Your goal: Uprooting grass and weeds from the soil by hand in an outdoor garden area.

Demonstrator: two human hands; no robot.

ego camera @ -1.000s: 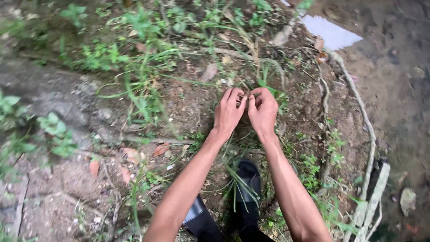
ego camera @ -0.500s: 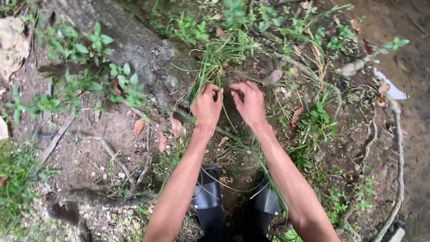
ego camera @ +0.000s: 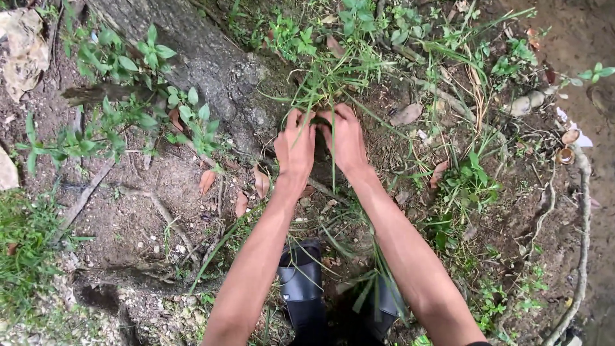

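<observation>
We see a clump of grass (ego camera: 330, 77) growing out of bare brown soil (ego camera: 160, 192), right at the foot of a grey tree root (ego camera: 192, 54) that slants across the upper left. Leafy weeds (ego camera: 128, 70) crowd the root's left side, and more green weeds (ego camera: 471, 182) stand to the right of the arms. Dry brown leaves (ego camera: 261, 182) lie scattered just beside the left wrist, and a pale stone (ego camera: 25, 48) sits at the far left edge. A thin, pale root (ego camera: 582, 211) curves down the right border, well apart from the hands. Two black rubber boots (ego camera: 301, 285) stand at the bottom, between the forearms, with long grass blades trailing over them.

Open soil lies to the lower left; the root closes off the upper left.

Both arms reach forward and converge. Our left hand (ego camera: 296, 148) and right hand (ego camera: 346, 141) sit close together, fingers curled around the base of the grass clump, gripping its stems where they meet the ground.
</observation>
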